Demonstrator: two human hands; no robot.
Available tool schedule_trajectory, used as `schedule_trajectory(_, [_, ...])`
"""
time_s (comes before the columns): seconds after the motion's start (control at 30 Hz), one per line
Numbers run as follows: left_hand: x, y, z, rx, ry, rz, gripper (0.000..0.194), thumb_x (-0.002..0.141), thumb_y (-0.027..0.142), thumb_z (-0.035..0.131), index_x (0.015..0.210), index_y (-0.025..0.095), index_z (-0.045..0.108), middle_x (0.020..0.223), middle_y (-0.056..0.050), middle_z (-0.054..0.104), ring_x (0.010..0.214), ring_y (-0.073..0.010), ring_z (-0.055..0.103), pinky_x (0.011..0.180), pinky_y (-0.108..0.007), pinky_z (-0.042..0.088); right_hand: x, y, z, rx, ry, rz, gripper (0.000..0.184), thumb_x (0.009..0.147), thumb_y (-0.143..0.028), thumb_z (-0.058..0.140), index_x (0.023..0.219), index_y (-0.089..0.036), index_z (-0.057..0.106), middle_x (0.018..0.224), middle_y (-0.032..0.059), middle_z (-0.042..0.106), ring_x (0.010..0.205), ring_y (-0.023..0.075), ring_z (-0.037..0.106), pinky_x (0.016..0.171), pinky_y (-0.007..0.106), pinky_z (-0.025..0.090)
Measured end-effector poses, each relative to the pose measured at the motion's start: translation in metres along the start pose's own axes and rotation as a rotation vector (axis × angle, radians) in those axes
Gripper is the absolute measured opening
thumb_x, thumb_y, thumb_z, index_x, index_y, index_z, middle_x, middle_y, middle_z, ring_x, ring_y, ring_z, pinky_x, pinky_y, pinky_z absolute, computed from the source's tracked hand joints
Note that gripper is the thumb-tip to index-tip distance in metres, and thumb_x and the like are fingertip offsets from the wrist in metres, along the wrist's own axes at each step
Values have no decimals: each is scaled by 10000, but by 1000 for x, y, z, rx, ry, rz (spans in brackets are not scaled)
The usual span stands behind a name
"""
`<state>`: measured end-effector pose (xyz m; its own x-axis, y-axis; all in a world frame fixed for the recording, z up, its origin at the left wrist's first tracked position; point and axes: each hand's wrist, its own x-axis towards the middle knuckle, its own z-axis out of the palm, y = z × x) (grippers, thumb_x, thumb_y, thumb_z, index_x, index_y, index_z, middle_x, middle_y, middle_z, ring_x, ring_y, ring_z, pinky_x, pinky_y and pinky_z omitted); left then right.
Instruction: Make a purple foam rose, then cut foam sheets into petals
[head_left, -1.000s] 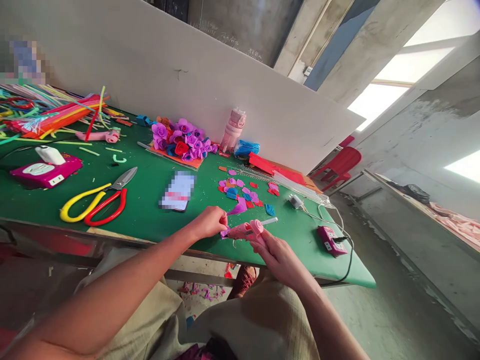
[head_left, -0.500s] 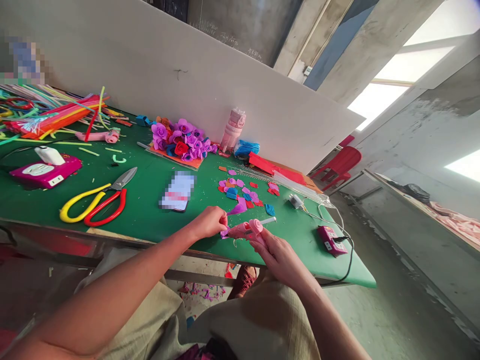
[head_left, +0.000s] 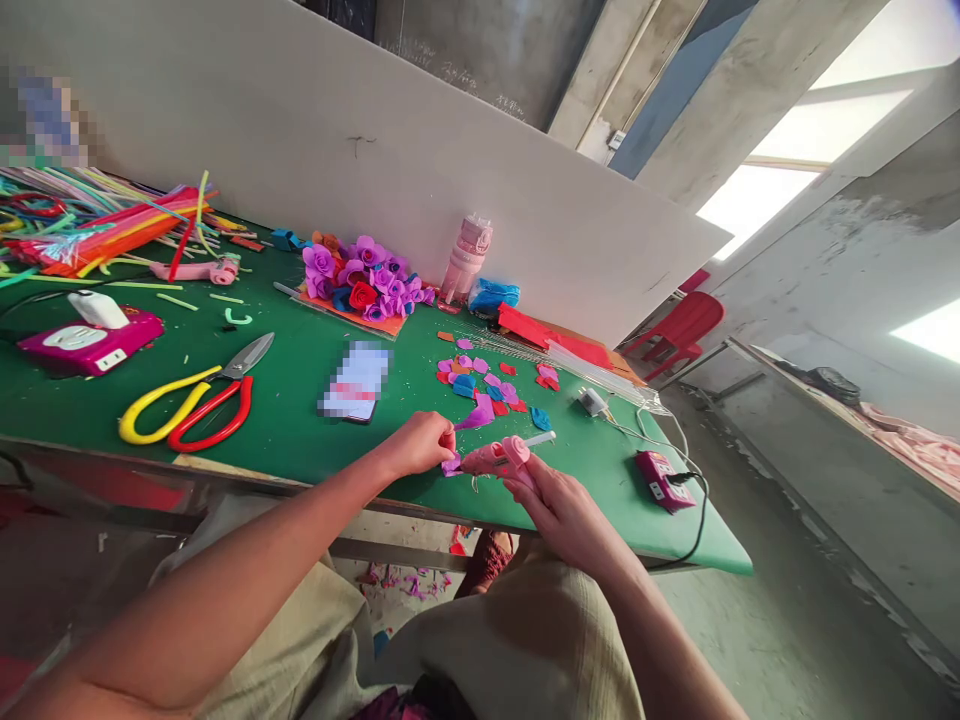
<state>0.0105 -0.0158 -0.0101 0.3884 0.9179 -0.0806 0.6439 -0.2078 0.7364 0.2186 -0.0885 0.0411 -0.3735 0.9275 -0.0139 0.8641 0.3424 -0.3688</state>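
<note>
While the left hand [head_left: 424, 443] pinches a small purple piece [head_left: 451, 467] between closed fingertips, the right hand [head_left: 559, 510] is wrapped round a pink glue gun [head_left: 499, 458], its nozzle close beside that piece, contact unclear. Both lie at the near edge of the green table [head_left: 289, 405]. Formed: one heap of flowers [head_left: 367, 275] — purple, red, blue and orange — on an orange sheet [head_left: 386, 325]. Unformed: loose cut pieces [head_left: 464, 386], scattered flat beyond the hands. Stage, by judgement: well advanced, though incomplete; the pinched piece shows no full bloom. Also listed: scissors [head_left: 226, 373], lying left.
</note>
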Motion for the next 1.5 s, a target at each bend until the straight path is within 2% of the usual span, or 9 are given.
schedule_trajectory(0.13, [-1, 1, 0, 1, 4, 1, 140, 641, 62, 589, 631, 161, 688, 620, 6, 672, 642, -143, 611, 567, -215, 377, 0, -2, -4, 25, -29, 8, 349, 964, -390, 318, 1129, -219, 574, 795, 45, 664, 712, 213, 620, 659, 282, 438])
schedule_trajectory(0.27, [-1, 1, 0, -1, 9, 0, 128, 645, 65, 603, 632, 161, 686, 622, 4, 673, 639, -141, 610, 553, -211, 371, 0, -3, -6, 38, -22, -5, 369, 970, -391, 311, 1196, -224, 549, 859, 60, 684, 790, 235, 648, 705, 293, 449])
schedule_trajectory(0.5, [0, 0, 0, 0, 14, 2, 139, 641, 61, 601, 630, 168, 689, 612, 11, 670, 640, -135, 609, 545, -201, 370, -1, -1, -4, 25, 13, -9, 363, 965, -401, 318, 1165, -216, 559, 815, 63, 680, 765, 239, 647, 680, 294, 453])
schedule_trajectory(0.77, [0, 0, 0, -1, 3, 3, 135, 625, 76, 584, 619, 162, 687, 602, 8, 666, 620, -136, 594, 535, -207, 364, -6, -6, -13, 89, 41, -12, 324, 960, -382, 342, 1107, -232, 588, 749, 18, 656, 619, 170, 572, 591, 251, 422])
schedule_trajectory(1.0, [0, 0, -1, -2, -3, 2, 122, 614, 102, 587, 622, 166, 691, 591, 12, 656, 628, -147, 597, 552, -216, 378, -2, -9, -1, 34, 29, -28, 335, 949, -394, 340, 1003, -193, 602, 702, 25, 633, 615, 175, 560, 572, 256, 405])
schedule_trajectory(1.23, [0, 0, 0, 1, 1, 7, 98, 624, 109, 599, 619, 161, 682, 589, 10, 650, 627, -149, 595, 566, -223, 377, 0, -11, 0, 56, -4, -39, 364, 958, -383, 329, 1172, -198, 557, 730, 29, 633, 630, 184, 564, 603, 261, 412])
schedule_trajectory(1.5, [-1, 1, -1, 3, 6, 16, 103, 632, 90, 588, 615, 153, 668, 576, 10, 638, 614, -143, 585, 543, -221, 354, 1, -11, 2, 57, -11, -37, 366, 957, -387, 331, 1162, -197, 567, 724, 31, 627, 641, 188, 568, 617, 265, 419])
